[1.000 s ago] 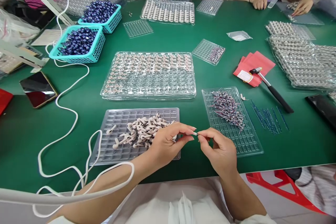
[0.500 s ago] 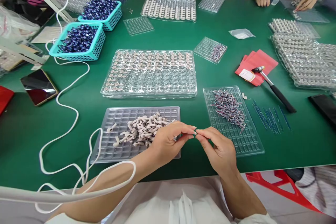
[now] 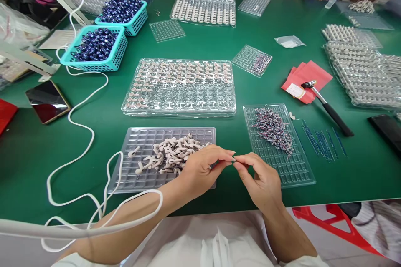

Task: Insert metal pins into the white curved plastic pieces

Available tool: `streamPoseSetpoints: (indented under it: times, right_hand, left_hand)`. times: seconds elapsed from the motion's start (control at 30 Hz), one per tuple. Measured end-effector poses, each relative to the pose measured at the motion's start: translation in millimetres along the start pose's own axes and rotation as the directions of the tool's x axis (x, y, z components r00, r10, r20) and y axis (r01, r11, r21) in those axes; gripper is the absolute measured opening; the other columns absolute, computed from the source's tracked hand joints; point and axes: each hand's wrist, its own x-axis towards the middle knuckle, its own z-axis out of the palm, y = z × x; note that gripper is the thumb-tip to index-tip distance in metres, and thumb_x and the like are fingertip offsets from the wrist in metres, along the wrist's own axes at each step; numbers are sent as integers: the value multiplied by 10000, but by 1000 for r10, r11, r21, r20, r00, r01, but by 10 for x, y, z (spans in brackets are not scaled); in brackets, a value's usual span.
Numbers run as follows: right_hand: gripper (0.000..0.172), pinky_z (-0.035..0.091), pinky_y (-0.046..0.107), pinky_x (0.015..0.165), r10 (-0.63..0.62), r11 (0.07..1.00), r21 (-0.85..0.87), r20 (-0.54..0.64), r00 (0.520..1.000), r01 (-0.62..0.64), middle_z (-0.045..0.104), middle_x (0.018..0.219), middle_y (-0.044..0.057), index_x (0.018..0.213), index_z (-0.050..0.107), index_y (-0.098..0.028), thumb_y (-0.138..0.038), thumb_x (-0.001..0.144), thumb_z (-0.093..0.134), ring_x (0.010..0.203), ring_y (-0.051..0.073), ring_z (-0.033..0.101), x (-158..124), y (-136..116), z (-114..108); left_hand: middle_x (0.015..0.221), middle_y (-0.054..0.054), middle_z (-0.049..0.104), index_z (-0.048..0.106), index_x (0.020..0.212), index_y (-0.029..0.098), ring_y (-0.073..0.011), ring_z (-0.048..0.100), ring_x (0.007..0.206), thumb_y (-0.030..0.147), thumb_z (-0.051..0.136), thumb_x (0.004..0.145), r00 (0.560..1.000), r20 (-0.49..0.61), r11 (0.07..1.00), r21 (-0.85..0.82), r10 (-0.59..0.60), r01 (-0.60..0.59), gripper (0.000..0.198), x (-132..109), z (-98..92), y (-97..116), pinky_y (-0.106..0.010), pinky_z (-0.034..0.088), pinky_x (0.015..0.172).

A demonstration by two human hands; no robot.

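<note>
My left hand [image 3: 203, 169] and my right hand [image 3: 261, 179] meet fingertip to fingertip near the table's front edge. Both are closed in a pinch on something small and pale, mostly hidden by the fingers. Beside my left hand, a grey compartment tray [image 3: 131, 181] bears a heap of white earbud shells [image 3: 172, 152]. To the right of my right hand lies a clear tray [image 3: 297, 171] with a pile of small wired parts [image 3: 272, 129]. Beyond my hands, a stack of clear blister trays [image 3: 188, 96] is partly filled with earbud pieces.
Blue baskets [image 3: 115, 56] of dark blue shiny parts stand at the left. A white cable [image 3: 84, 121] loops over my left forearm. A phone [image 3: 48, 102], a hammer [image 3: 332, 112], red packets [image 3: 303, 77] and blue strips [image 3: 322, 144] lie around. Two people work across the table.
My hands stay in nearly the same place, still pinched together. Across the table at the right, the co-worker's hands have lifted off the tabletop.
</note>
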Motion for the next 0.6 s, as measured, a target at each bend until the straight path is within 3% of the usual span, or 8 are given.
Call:
streamPoseSetpoints:
  times: [0.3, 0.47, 0.6]
  right_hand:
    - [105, 518, 236, 654, 9, 998, 56, 29, 1000, -10, 709, 873, -3, 1006, 645, -241, -191, 925, 601, 730, 123, 649, 2, 1, -14]
    - [110, 507, 250, 689, -16, 997, 78, 24, 1000, 14, 685, 846, -4, 961, 635, -233, -140, 916, 595, 762, 127, 634, 13, 1, -9]
    - [118, 495, 245, 678, -6, 995, 97, 15, 1000, 5, 665, 823, -9, 940, 635, -232, -125, 912, 595, 738, 119, 602, 14, 8, -22]
  left_hand:
    - [977, -50, 776, 712, 931, 198, -169, 724, 877, 124, 612, 882, 994, 61, 986, -133, -93, 100, 134, -23, 2, 1, -279, 568, 797]
    - [1058, -69, 747, 673, 1119, 192, -184, 716, 916, 212, 651, 869, 938, 202, 922, -216, -281, 322, 252, -5, -44, 34, -286, 582, 806]
    - [980, -69, 747, 717, 999, 165, -181, 700, 875, 234, 673, 849, 913, 221, 904, -184, -344, 385, 171, 35, -86, 50, -274, 568, 791]
